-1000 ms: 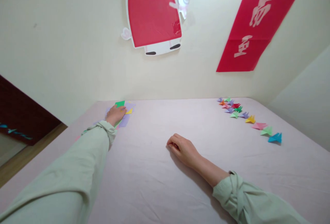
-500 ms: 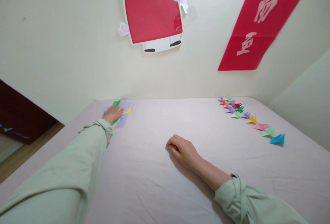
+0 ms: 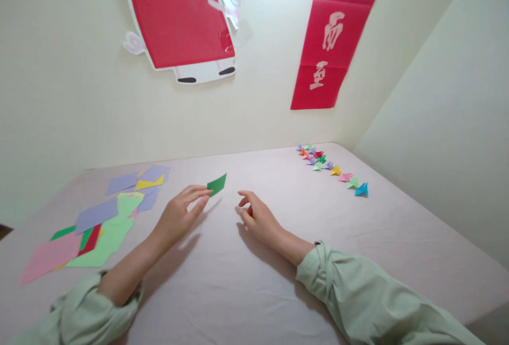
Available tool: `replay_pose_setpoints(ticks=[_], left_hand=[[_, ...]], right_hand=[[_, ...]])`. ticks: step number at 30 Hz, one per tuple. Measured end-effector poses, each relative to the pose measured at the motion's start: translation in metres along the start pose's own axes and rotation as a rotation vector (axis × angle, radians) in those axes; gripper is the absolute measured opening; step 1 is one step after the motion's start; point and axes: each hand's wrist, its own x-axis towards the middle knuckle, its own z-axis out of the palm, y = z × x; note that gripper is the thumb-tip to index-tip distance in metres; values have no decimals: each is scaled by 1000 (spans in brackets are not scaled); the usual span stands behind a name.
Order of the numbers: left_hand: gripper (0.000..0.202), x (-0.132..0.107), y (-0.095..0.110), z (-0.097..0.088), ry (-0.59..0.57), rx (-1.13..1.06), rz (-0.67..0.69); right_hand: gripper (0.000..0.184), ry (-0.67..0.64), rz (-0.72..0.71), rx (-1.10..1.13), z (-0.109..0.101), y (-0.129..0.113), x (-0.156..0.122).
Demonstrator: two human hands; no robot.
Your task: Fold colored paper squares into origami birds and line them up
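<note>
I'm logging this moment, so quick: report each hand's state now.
Left hand: closed, pinching a green paper raised off the table.
Right hand: open, loosely curled, holding nothing that shows.

The tabletop (image 3: pixel 226 292) is pale pink. Coloured paper sheets (image 3: pixel 97 215) overlap at left; folded paper figures (image 3: pixel 336 170) trail along the right.

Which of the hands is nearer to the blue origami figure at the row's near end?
Right. The right hand is to the left of the blue origami figure, not touching it; the left hand is farther left, holding a green paper sheet.
</note>
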Motion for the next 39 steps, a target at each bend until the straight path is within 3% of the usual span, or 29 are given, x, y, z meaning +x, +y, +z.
replay_pose_setpoints(ticks=[3, 5, 8, 11, 14, 18, 21, 25, 27, 30, 34, 36, 39], left_hand=[[35, -25, 33, 17, -159, -295, -119], [40, -35, 40, 28, -246, -573, -303], [45, -43, 35, 42, -205, -797, -539], [48, -45, 28, 51, -170, -850, -634], [46, -44, 23, 52, -144, -936, -686], [24, -39, 20, 45, -121, -1106, -781], [19, -37, 18, 42, -128, -1159, -828], [28, -42, 16, 47, -227, -994, -759], [31, -47, 15, 52, -191, -773, -681], [24, -54, 17, 57, -55, -386, -413], [18, -58, 20, 59, -143, -154, -95], [13, -58, 20, 60, -188, -96, -39], [11, -56, 18, 63, -175, -83, -61]], right_hand=[[51, 23, 86, 142, -14, 2, 5], [34, -68, 116, 229, -22, 1, 6], [15, -177, 207, 358, -25, -1, 2], [32, -139, 293, 392, -24, -3, -4], [49, -140, 200, 345, -23, -5, -9], [49, -193, -57, 146, -21, -6, -12], [44, -170, -124, 16, -18, -4, -13], [21, -189, -71, -152, -18, -1, -12], [20, -251, -52, -223, -20, -2, -11], [18, -317, -16, -275, -24, -7, -11], [17, -377, 16, -283, -25, -12, -12], [16, -408, 33, -277, -24, -13, -12], [15, -377, 74, -300, -22, -12, -12]])
